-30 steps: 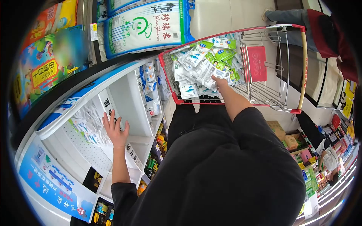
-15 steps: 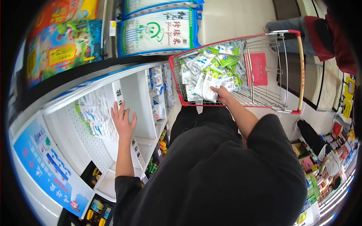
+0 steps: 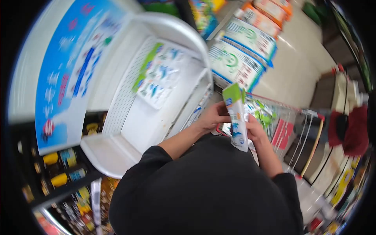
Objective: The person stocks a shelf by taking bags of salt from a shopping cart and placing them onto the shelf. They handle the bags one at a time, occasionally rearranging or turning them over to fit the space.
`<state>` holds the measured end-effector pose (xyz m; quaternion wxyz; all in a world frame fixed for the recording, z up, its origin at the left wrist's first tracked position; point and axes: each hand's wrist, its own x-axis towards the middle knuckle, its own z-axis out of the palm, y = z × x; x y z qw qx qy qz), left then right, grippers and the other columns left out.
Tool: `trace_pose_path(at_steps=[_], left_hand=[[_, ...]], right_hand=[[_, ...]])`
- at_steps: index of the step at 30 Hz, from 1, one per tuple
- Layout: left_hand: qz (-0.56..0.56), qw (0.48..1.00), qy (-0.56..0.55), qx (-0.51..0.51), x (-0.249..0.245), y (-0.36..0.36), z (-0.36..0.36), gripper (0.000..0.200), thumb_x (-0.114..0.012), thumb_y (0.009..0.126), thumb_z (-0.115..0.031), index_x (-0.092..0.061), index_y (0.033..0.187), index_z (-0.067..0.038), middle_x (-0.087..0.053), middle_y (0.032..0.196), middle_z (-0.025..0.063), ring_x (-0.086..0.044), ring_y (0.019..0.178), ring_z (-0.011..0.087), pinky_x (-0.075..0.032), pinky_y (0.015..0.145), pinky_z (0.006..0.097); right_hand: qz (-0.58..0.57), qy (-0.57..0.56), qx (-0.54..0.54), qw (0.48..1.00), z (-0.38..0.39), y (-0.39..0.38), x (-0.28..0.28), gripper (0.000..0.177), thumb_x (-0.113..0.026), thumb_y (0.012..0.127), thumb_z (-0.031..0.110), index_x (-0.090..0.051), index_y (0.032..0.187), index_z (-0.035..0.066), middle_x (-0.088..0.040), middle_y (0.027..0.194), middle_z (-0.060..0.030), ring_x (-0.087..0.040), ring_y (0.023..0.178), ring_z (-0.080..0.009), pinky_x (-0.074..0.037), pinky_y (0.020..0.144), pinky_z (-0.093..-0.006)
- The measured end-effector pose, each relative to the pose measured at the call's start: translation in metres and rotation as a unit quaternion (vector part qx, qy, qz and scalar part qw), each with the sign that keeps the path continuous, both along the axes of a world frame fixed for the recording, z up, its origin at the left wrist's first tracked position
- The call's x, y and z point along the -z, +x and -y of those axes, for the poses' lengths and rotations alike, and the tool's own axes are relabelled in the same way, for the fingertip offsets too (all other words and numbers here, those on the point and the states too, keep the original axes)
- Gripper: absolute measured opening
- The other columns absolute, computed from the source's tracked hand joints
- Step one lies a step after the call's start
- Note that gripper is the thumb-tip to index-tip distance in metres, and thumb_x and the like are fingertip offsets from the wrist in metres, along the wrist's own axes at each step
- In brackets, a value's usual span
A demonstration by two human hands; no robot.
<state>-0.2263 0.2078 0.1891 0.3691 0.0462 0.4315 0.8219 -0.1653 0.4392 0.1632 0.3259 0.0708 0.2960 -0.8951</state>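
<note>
A white-and-green salt packet (image 3: 236, 121) stands upright in front of my body, between my hands. My right hand (image 3: 254, 129) is closed on its right side. On the left side, my left hand (image 3: 215, 116) has its fingers bent against the packet's edge. The white shelf (image 3: 139, 131) to the left holds similar white-and-green packets (image 3: 162, 76) lying flat at its far end. Behind my hands, the shopping cart (image 3: 303, 164) contains a heap of similar packets (image 3: 261, 115), partly hidden by the held one.
Large rice sacks (image 3: 237, 58) are stacked beyond the shelf. A blue sign (image 3: 64, 74) borders the shelf on the left, above rows of jars and bottles (image 3: 62, 172). A person in a dark red top (image 3: 354, 131) is near the cart handle (image 3: 312, 148).
My right hand has lifted a packet out of the cart to my front. My left hand has come from over the shelf to the packet. The view has swung toward the shelf.
</note>
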Motion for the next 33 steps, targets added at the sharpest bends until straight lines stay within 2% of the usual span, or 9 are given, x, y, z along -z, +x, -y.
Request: trace_pose_path(at_steps=[7,14,18,19,21,24,27,31,33], left_hand=[[0.043,0.974,0.132,-0.182,-0.018,-0.005,0.073,0.053,-0.074,0.094,0.0,-0.052,0.142,0.0,-0.067,0.134,0.014,-0.066,0.123,0.025,-0.054,0.108,0.0436],[-0.086,0.866,-0.104,-0.481,-0.034,-0.059,0.212,0.032,-0.066,0.099,-0.001,-0.059,0.13,0.001,-0.072,0.119,0.0129,-0.072,0.103,0.0215,-0.061,0.089,0.0369],[-0.156,0.781,-0.207,-0.569,0.017,-0.097,0.267,0.033,-0.069,0.099,-0.012,-0.059,0.127,0.003,-0.073,0.116,0.0162,-0.073,0.097,0.0268,-0.061,0.081,0.0403],[-0.156,0.781,-0.207,-0.568,0.015,-0.095,0.276,0.033,-0.069,0.099,-0.012,-0.059,0.127,0.003,-0.073,0.116,0.0162,-0.073,0.097,0.0268,-0.061,0.081,0.0403],[-0.106,0.578,-0.743,-0.32,0.0,-0.094,0.285,0.048,-0.075,0.095,-0.028,-0.058,0.126,0.004,-0.072,0.114,0.0223,-0.072,0.094,0.037,-0.059,0.083,0.0446],[-0.088,0.532,-0.805,-0.248,-0.063,-0.071,0.257,0.067,-0.076,0.09,-0.046,-0.056,0.131,0.004,-0.065,0.129,0.0295,-0.066,0.113,0.0432,-0.054,0.097,0.0496],[-0.347,0.474,-0.747,-0.312,-0.014,-0.074,0.266,0.087,-0.074,0.088,-0.057,-0.049,0.145,0.004,-0.048,0.152,0.0333,-0.044,0.144,0.0441,-0.038,0.115,0.0576],[-0.329,0.477,-0.783,-0.228,0.018,-0.083,0.245,0.109,-0.069,0.086,-0.072,-0.035,0.16,0.001,-0.02,0.168,0.0314,-0.011,0.159,0.0484,-0.013,0.123,0.071],[-0.344,0.482,-0.768,-0.245,0.033,-0.086,0.254,0.114,-0.067,0.084,-0.075,-0.032,0.161,0.001,-0.018,0.169,0.031,-0.01,0.159,0.0476,-0.012,0.123,0.071]], right_hand=[[0.046,0.15,0.134,0.978,0.051,0.024,-0.015,0.055,-0.071,0.098,0.012,-0.047,0.145,-0.001,-0.071,0.122,-0.0186,-0.073,0.108,-0.0299,-0.062,0.096,-0.0446],[0.034,0.181,0.138,0.973,0.053,0.02,-0.017,0.044,-0.068,0.1,0.014,-0.05,0.137,-0.001,-0.073,0.114,-0.0188,-0.075,0.098,-0.0295,-0.064,0.087,-0.0425],[0.031,0.187,0.125,0.974,0.059,0.021,-0.016,0.043,-0.067,0.101,0.013,-0.05,0.138,-0.002,-0.072,0.113,-0.0188,-0.075,0.097,-0.0293,-0.064,0.087,-0.0425],[0.03,0.178,0.121,0.976,0.062,0.022,-0.017,0.044,-0.067,0.1,0.013,-0.05,0.138,-0.002,-0.072,0.113,-0.0188,-0.075,0.098,-0.0293,-0.064,0.087,-0.0427],[0.031,0.177,0.122,0.976,0.065,0.024,-0.018,0.045,-0.067,0.1,0.012,-0.049,0.139,-0.002,-0.072,0.113,-0.0185,-0.075,0.097,-0.0289,-0.064,0.086,-0.0427],[0.034,0.189,0.137,0.972,0.06,0.027,-0.016,0.045,-0.068,0.1,0.012,-0.05,0.138,-0.002,-0.072,0.113,-0.0182,-0.075,0.097,-0.0284,-0.064,0.087,-0.0422],[0.033,0.19,0.146,0.97,0.06,0.028,-0.022,0.045,-0.068,0.1,0.015,-0.051,0.138,-0.002,-0.073,0.112,-0.0181,-0.075,0.097,-0.0281,-0.064,0.086,-0.0416],[0.029,0.208,0.139,0.968,0.06,0.025,-0.016,0.045,-0.068,0.1,0.016,-0.051,0.137,-0.002,-0.073,0.111,-0.0183,-0.075,0.096,-0.0282,-0.064,0.085,-0.0414],[0.03,0.215,0.136,0.967,0.064,0.023,-0.02,0.045,-0.067,0.101,0.016,-0.05,0.138,-0.002,-0.073,0.111,-0.0183,-0.075,0.097,-0.0284,-0.064,0.085,-0.0414]])
